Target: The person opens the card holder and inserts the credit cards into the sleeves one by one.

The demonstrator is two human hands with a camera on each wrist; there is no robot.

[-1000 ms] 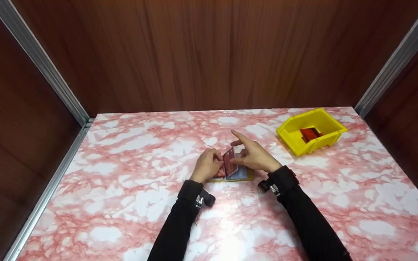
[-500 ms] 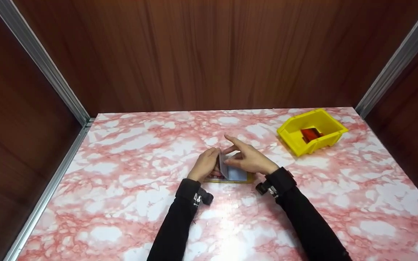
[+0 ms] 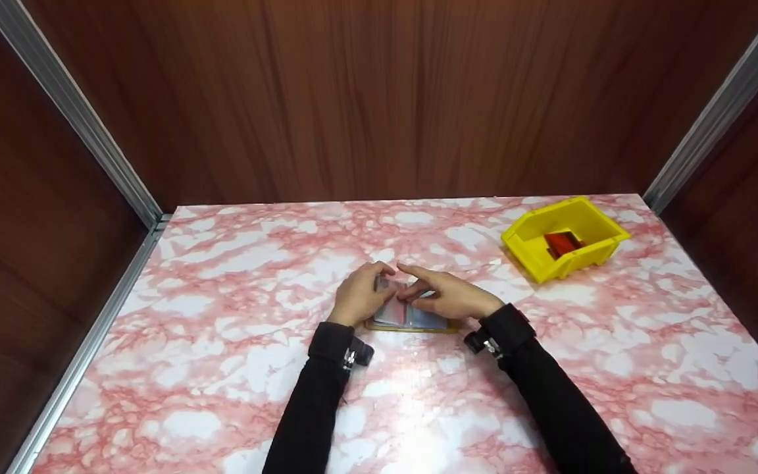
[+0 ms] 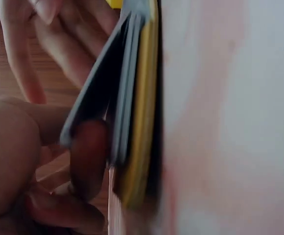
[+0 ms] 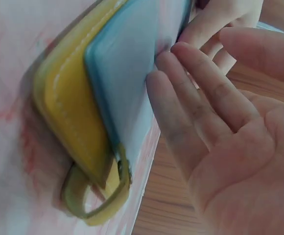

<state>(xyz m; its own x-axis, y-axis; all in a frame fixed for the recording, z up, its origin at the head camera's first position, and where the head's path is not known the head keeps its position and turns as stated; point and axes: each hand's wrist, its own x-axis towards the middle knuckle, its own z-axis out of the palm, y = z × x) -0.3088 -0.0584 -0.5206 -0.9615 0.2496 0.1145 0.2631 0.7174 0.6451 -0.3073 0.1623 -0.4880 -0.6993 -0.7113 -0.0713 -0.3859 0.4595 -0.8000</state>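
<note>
A yellow card holder [image 3: 453, 327] with white stitching lies open on the table, its strap [image 5: 95, 210] looped at one end. Inside are several clear plastic sleeves [image 5: 127, 78] with bluish edges. My left hand [image 3: 358, 294] is at the left half; in the left wrist view it holds a raised leaf [image 4: 90, 93], one finger tucked under it and the rest of the hand outside. My right hand [image 3: 454, 294] reaches over the middle, its fingers extended and fingertips right at the sleeves. Both hands partly cover the card holder in the head view.
A yellow bin [image 3: 530, 255] stands at the back right of the pink marbled table [image 3: 234, 395], with a small dark red and black item [image 3: 562, 243] inside. Wood-grain panels [image 3: 379, 99] with metal corner posts [image 3: 83, 118] enclose the back and sides.
The leaf that stood up with a dark red card in it has been turned over to the left. My left hand has shifted left; my right hand has moved slightly left and its index finger has lowered.
</note>
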